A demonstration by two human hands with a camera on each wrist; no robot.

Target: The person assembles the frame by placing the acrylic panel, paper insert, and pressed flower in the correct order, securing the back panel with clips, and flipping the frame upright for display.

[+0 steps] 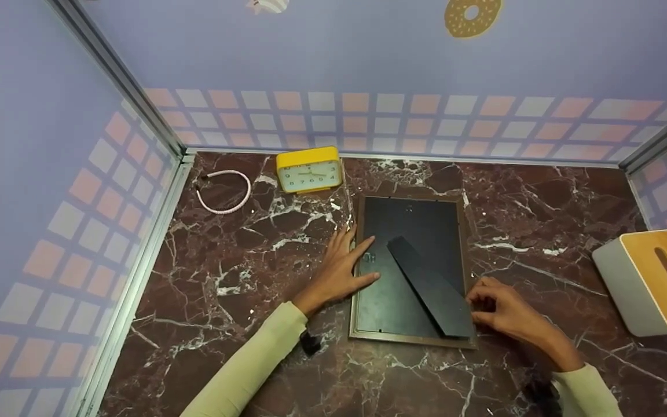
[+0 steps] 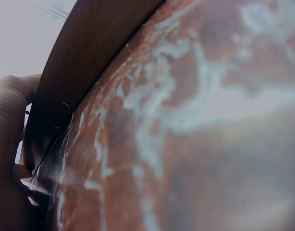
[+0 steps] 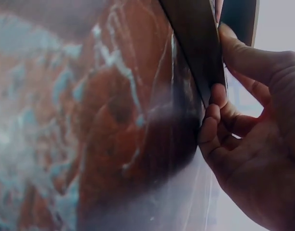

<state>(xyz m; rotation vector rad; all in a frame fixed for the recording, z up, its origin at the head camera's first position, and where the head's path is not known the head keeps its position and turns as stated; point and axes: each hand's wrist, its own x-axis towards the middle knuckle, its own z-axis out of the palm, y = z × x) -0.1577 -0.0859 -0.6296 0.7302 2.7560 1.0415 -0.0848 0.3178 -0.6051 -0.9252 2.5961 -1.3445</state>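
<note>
A picture frame (image 1: 383,304) lies face down on the marbled tabletop, its black back upward. The stand leg (image 1: 429,289) slants across that back toward the lower right corner. My left hand (image 1: 340,265) rests along the left edge, fingers spread, thumb and forefinger reaching onto the black back. At the lower right edge, my right hand (image 1: 502,308) holds the frame's side with curled fingers. In the right wrist view its thumb (image 3: 251,57) lies along the top of the brown rim (image 3: 198,43), with fingertips against the side. The left wrist view shows the opposite rim (image 2: 85,53).
Behind the frame stands a yellow alarm clock (image 1: 309,169). A pale headband (image 1: 248,191) lies to its left. A grey tissue box with a wood-coloured lid (image 1: 652,260) sits at the far right. Patterned panels (image 1: 368,58) wall in the back and both sides.
</note>
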